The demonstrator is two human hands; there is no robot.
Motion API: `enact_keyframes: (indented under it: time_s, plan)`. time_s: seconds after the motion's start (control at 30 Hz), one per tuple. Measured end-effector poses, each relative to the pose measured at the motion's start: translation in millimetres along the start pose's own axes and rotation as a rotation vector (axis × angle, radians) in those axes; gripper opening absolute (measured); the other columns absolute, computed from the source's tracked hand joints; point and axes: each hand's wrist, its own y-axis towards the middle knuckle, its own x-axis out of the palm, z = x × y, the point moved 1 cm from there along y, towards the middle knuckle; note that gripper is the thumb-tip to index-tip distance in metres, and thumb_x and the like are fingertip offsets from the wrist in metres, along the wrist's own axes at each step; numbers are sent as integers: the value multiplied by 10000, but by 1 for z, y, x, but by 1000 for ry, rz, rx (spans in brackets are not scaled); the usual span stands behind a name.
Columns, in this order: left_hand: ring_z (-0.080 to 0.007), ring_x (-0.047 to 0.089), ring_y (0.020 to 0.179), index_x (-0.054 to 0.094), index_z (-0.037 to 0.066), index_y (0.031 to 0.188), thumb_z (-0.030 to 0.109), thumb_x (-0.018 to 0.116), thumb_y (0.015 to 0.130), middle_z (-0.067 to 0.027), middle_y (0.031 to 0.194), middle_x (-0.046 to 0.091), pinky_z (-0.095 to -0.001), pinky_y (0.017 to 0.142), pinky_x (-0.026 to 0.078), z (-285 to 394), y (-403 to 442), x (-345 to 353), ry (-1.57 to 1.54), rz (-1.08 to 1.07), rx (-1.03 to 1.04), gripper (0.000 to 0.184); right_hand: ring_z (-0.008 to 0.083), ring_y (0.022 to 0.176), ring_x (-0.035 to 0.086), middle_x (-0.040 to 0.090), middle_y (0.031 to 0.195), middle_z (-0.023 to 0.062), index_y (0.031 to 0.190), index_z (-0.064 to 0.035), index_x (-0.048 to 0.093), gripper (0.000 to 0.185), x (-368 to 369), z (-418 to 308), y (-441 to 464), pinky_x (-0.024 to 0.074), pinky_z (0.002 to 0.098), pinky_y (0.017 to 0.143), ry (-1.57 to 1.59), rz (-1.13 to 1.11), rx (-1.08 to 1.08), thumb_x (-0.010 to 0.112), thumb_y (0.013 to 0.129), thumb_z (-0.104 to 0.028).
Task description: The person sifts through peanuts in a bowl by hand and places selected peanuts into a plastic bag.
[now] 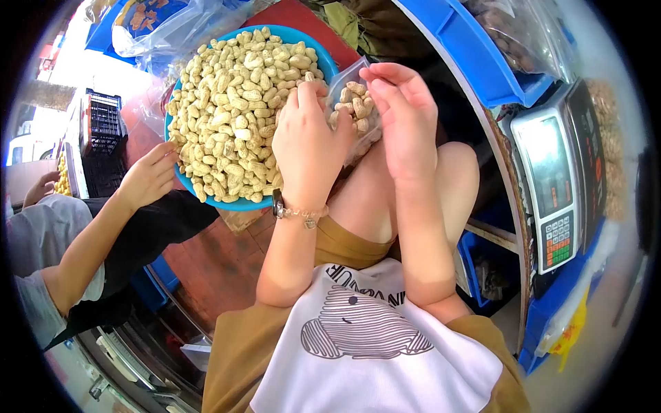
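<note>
A clear plastic bag with several peanuts inside stands between my two hands, above my lap. At the bag's left side, my left hand is closed, its thumb over the bag's edge and its fingers curled beside the basin; the fingertips are partly hidden. My right hand pinches the bag's upper right edge between thumb and fingers. Left of the bag, a blue basin is heaped with unshelled peanuts. Another person's hand touches the peanuts at the basin's left rim.
At right, a digital scale sits on a counter beside a blue tray with bagged goods. A black crate stands at far left. Clear plastic bags lie behind the basin. The other person's knee is close on the left.
</note>
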Motion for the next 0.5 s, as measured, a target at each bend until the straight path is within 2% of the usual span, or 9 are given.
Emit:
enact_keyframes:
  time_s: [0.03,0.07,0.17,0.2,0.23,0.3,0.4,0.5]
  plan:
    - [-275,614,782,576,68,948,190,698,815,-78,830,616,-376,681,486,-2,0,2,31,-20,-11,218,161,1007,603,628,1069,91,1058,25,584,212,-1,-2,0,513,287,872,-96,-10,-35,645,857,-1]
    - [-280,620,762,574,71,929,190,692,819,-72,790,620,-385,672,487,-6,0,3,60,-42,-21,200,179,894,630,631,969,67,1037,1,598,257,-4,-3,-1,526,307,779,-171,26,-81,693,798,9]
    - [-295,627,749,561,71,879,172,643,833,-85,735,626,-406,662,496,-10,1,1,118,-95,-42,138,222,766,623,600,850,63,1038,-50,603,309,-14,-16,0,508,333,726,-1159,96,-486,722,753,-49]
    - [-300,629,752,556,70,863,164,622,838,-94,727,627,-412,663,500,-11,2,-1,133,-110,-48,118,268,699,589,551,754,55,1022,-101,610,320,-16,-17,-1,488,361,697,-1346,106,-445,732,728,-121]
    - [-300,627,744,555,67,858,151,619,839,-97,725,625,-416,656,498,-14,2,0,122,-93,-25,107,286,686,613,587,719,45,1005,-105,605,291,-20,-14,-2,497,390,671,-1385,50,-325,723,748,-175]
    - [-301,624,727,553,62,846,127,612,841,-102,719,623,-422,644,493,-19,4,2,102,-58,23,87,299,671,638,624,697,74,1024,-92,593,309,-24,-8,-4,499,423,634,-1259,-47,-64,709,748,-165]
    - [-304,618,711,556,49,831,93,610,842,-107,717,621,-425,626,481,-10,9,-7,-68,-89,27,70,317,666,651,646,708,114,1037,-78,582,311,-20,-11,-12,497,443,606,-1221,-53,-98,688,748,-119]
    - [-188,579,551,609,11,880,76,635,848,-84,690,639,-300,546,444,1,13,-22,-157,-166,20,77,318,661,649,642,704,119,1050,-70,572,311,-24,-15,-9,502,433,614,-1141,-24,-189,656,750,-66]
